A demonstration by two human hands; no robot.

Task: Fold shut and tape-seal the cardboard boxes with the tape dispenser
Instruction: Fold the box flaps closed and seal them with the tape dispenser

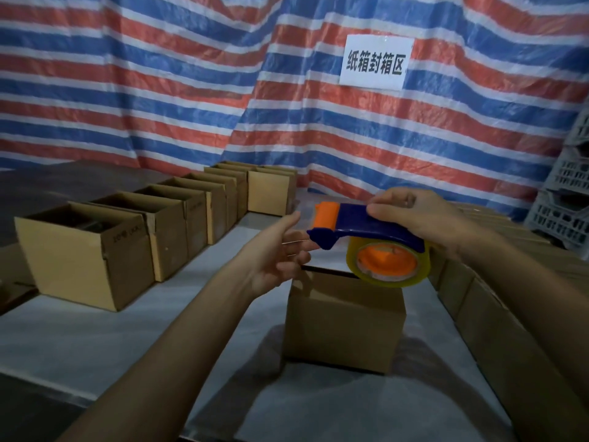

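Our right hand (424, 218) grips the tape dispenser (366, 224) from above, with the fingers curled over its blue body and the thumb on the near side. The clear tape roll (389, 266) on its orange hub hangs just below that grip. The dispenser's orange front end points away from it, toward our left hand (277, 250). That hand holds nothing. Its palm is turned up and its fingers are stretched toward the dispenser's blue nose; we cannot tell whether the fingertips touch it.

Directly under the gripped dispenser stands a cardboard box (344, 317) on the pale table (95, 330). Its top flaps are folded down, and we cannot see any tape on it.

Well beyond the left hand, a row of open boxes (178, 215) runs away from us, each touching the next. The nearest open box (86, 250) holds something dark that we cannot make out.

Past the right forearm, brown cardboard pieces (478, 291) line the table's edge, with grey crates (564, 205) behind them. Above the grip, a white sign (376, 62) hangs on the striped tarp (159, 74).
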